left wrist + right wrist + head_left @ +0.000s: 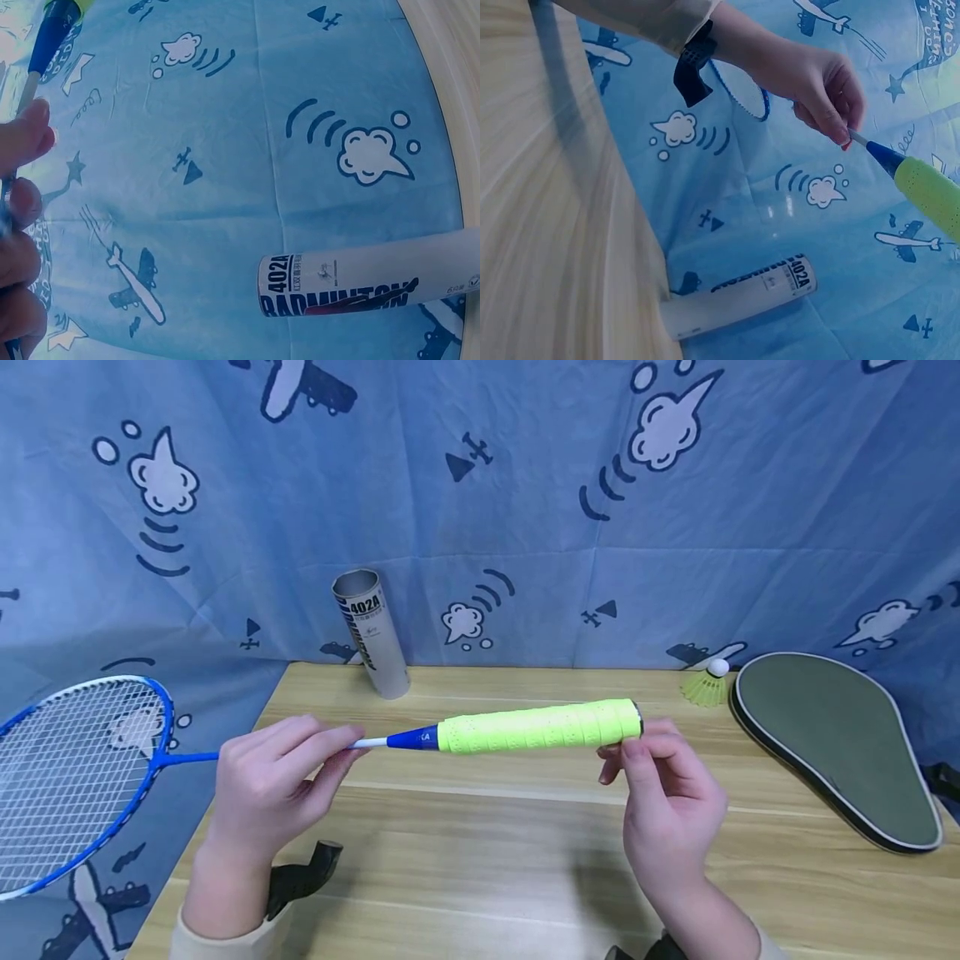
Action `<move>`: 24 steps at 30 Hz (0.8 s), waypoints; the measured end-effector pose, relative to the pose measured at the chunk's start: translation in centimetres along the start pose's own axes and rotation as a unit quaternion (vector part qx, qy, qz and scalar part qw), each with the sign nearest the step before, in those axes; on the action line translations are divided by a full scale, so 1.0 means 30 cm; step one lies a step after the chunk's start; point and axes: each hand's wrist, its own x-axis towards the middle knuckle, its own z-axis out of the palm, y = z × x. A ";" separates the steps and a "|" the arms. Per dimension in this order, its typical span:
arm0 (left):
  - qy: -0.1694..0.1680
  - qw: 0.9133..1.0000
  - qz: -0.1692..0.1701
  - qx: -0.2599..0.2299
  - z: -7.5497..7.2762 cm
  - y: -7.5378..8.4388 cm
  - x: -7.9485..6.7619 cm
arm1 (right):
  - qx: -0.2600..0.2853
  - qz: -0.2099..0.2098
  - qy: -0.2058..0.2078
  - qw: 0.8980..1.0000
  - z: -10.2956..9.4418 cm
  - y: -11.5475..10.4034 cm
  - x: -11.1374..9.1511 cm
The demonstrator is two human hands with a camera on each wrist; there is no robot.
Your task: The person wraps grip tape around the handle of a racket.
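Note:
A badminton racket is held level above the table, its yellow-green wrapped handle pointing right and its blue-rimmed strung head out to the left. My left hand pinches the white shaft just left of the blue cone. At the butt end, my right hand pinches the grip between thumb and fingers. The left wrist view shows the left fingers along the shaft below the cone. In the right wrist view the left hand grips the shaft, while the right hand is out of sight.
A shuttlecock tube stands upright at the table's back edge. Toward the back right lies a yellow shuttlecock, beside a dark green racket case. Blue printed cloth hangs behind the wooden table.

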 end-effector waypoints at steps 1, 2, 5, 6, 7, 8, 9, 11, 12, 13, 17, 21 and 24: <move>0.000 1.000 0.000 0.000 -0.001 0.000 -0.002 | 0.000 0.000 0.001 1.000 0.000 0.000 -0.001; 0.001 1.000 0.001 0.003 0.000 0.000 -0.004 | -0.001 0.000 0.002 1.000 0.000 -0.001 -0.002; 0.006 1.000 0.002 0.017 0.002 0.004 -0.004 | -0.003 -0.001 0.003 1.000 -0.001 -0.001 -0.003; 0.009 1.000 0.004 0.022 0.004 0.005 -0.003 | -0.006 -0.002 0.003 1.000 -0.001 -0.001 -0.002; 0.011 1.000 0.004 0.027 0.005 0.007 -0.001 | -0.008 -0.002 0.003 1.000 -0.001 -0.001 -0.002; 0.014 0.999 0.005 0.032 0.007 0.008 0.000 | -0.012 -0.002 0.003 1.000 -0.001 -0.001 -0.001; 0.016 0.999 0.005 0.035 0.007 0.009 0.000 | -0.014 -0.001 0.004 1.000 -0.001 -0.001 0.000; 0.020 0.999 0.008 0.038 0.008 0.012 0.001 | -0.026 0.003 0.007 1.000 -0.002 -0.003 0.001; 0.020 0.999 0.010 0.037 0.007 0.013 0.001 | -0.032 0.007 0.010 0.999 -0.002 -0.004 0.001; 0.019 0.999 0.012 0.036 0.006 0.014 0.000 | -0.039 0.011 0.013 0.999 -0.002 -0.005 0.001; 0.014 1.000 0.018 0.018 0.004 0.020 -0.002 | -0.043 0.021 0.030 0.998 -0.005 -0.004 -0.001; 0.006 1.000 0.021 -0.008 0.010 0.029 -0.004 | -0.010 0.007 0.017 1.000 -0.012 0.002 0.005; -0.009 0.999 0.024 -0.019 0.024 0.036 -0.001 | -0.027 -0.016 -0.007 0.999 -0.023 0.006 0.015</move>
